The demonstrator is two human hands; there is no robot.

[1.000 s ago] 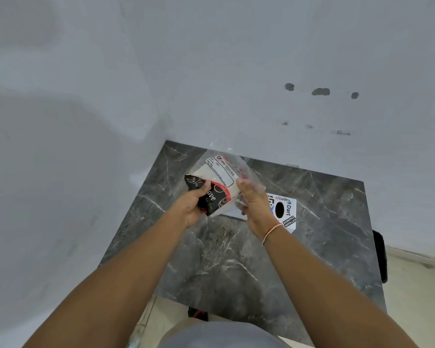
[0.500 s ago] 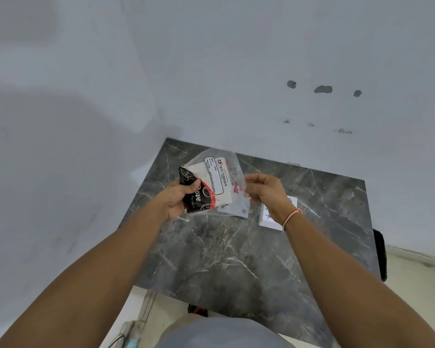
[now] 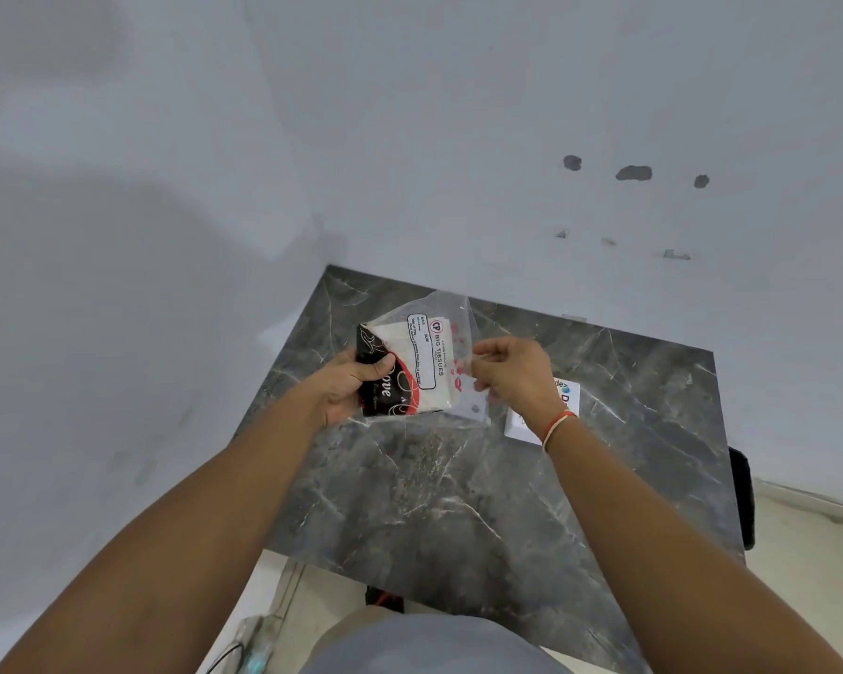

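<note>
Tissue packet was held above the far part of the marble table | left hand was gripped round its left end | right hand was pinched on its clear right edge | sticker card was seen lying right.

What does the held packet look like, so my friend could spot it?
Look at the dark marble table in the white corner. Above it, the left hand holds a clear tissue packet. Unlike the flat white card, it has a black and red end.
</note>
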